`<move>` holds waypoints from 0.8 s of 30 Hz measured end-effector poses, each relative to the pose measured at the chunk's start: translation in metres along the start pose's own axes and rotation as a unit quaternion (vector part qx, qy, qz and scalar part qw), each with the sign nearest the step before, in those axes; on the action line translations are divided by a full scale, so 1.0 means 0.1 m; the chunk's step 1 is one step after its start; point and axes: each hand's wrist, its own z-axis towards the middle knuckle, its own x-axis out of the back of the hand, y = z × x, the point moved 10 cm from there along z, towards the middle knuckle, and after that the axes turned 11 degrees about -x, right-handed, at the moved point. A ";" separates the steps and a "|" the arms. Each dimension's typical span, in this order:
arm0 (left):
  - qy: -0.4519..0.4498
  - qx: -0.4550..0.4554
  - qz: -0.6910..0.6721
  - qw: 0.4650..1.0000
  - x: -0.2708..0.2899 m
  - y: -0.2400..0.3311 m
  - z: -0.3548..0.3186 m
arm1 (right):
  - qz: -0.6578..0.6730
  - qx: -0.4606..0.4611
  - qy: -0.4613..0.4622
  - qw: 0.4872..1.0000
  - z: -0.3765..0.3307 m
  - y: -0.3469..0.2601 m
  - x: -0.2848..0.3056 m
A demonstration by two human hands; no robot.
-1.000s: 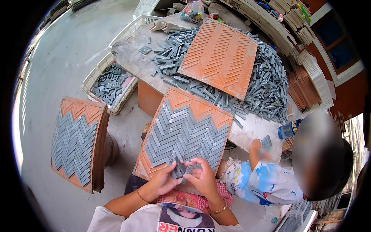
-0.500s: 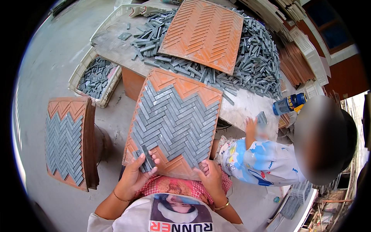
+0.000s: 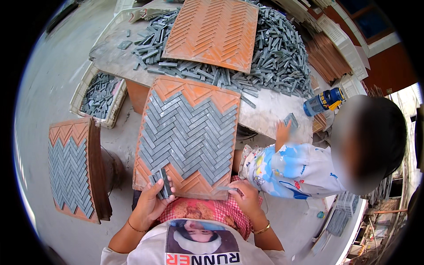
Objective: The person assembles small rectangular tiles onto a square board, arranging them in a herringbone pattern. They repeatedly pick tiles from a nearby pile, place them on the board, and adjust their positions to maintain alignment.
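An orange grooved tray [image 3: 194,187] rests on my lap and leans toward the table. Grey stone strips [image 3: 190,132] fill its middle in a herringbone pattern, while zigzag orange grooves show bare at its top and bottom. My left hand [image 3: 152,198] is closed around a few loose grey strips [image 3: 162,182] over the tray's lower left corner. At the lower right corner, my right hand [image 3: 247,197] pinches a single thin grey strip [image 3: 226,188], which lies close to the tray's edge.
Another orange tray [image 3: 212,33] lies on a big strip pile [image 3: 282,53] on the table [image 3: 265,115]. At left stand stacked filled trays [image 3: 68,163] and a white crate [image 3: 115,110] of strips. On the right, a person [image 3: 296,170] touches a grey piece beside a blue bottle [image 3: 324,101].
My right hand has shifted slightly right, and a strip now shows between its fingers. The left hand keeps its strips. The whole view has shifted a little.
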 end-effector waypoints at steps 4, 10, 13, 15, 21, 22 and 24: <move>-0.013 0.004 -0.006 1.000 -0.02 -0.05 0.01 | -0.048 0.116 -0.021 0.992 0.09 -0.21 -0.05; -0.001 0.005 0.007 1.000 0.01 -0.08 -0.01 | -0.033 0.172 -0.071 0.982 0.29 -0.17 -0.13; 0.000 0.004 0.012 1.000 0.01 -0.08 -0.01 | -0.030 0.156 -0.055 0.986 0.33 -0.19 -0.12; -0.001 0.008 0.017 1.000 0.00 -0.09 -0.01 | -0.034 0.119 -0.017 0.992 0.35 -0.17 -0.05; -0.010 0.040 0.045 0.998 -0.05 -0.21 0.02 | -0.032 0.064 -0.012 0.997 0.30 0.02 -0.12; -0.015 0.048 0.047 0.998 -0.08 -0.24 0.01 | -0.047 0.063 -0.006 0.997 0.30 0.00 -0.11; -0.029 0.069 0.052 0.996 -0.12 -0.32 0.02 | -0.073 0.067 0.006 0.995 0.30 -0.14 -0.06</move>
